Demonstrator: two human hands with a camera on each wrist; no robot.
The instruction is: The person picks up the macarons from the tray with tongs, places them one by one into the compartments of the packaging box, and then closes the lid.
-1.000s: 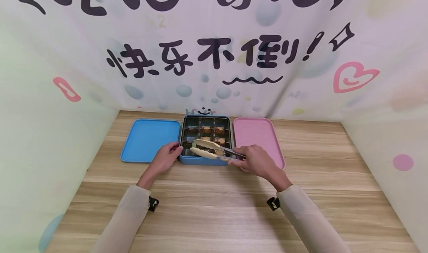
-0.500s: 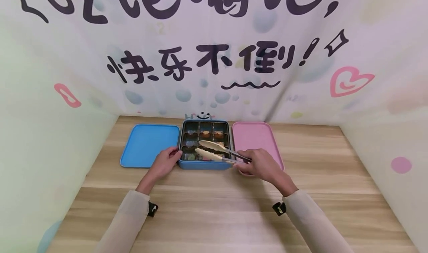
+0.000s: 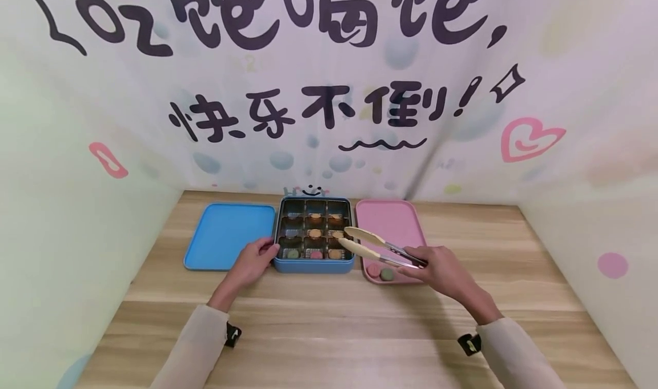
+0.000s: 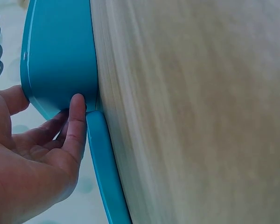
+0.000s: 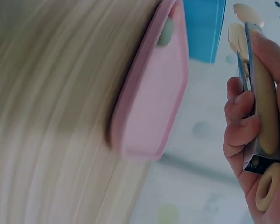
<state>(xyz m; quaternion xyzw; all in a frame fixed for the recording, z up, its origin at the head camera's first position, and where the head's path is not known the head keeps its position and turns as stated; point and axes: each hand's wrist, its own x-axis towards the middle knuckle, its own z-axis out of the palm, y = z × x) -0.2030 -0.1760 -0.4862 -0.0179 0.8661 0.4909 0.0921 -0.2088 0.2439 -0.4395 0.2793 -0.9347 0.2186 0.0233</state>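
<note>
My left hand (image 3: 252,260) rests at the near left corner of a blue box (image 3: 313,267). In the left wrist view, the thumb touches its rim and other fingers lie against its outer wall. The box holds a dark divided insert; small round biscuit-like sweets sit in several compartments, including a green one (image 3: 292,254) and a pink one (image 3: 316,255) in the front row. My right hand (image 3: 448,272) grips beige-tipped tongs (image 3: 367,235) by their handle. Their tips are spread, with nothing visible between them, above the box's right edge and a pink tray (image 3: 382,220).
A pink sweet (image 3: 373,271) and a green sweet (image 3: 387,274) lie at the tray's near left corner. Left of the box is a flat blue lid or tray (image 3: 231,235). A printed wall cloth (image 3: 257,172) stands close behind them on the wooden table (image 3: 308,332).
The tongs have let go of a green sweet, now in the front left compartment. My right hand has drawn them rightward. My left hand has stayed at the box corner.
</note>
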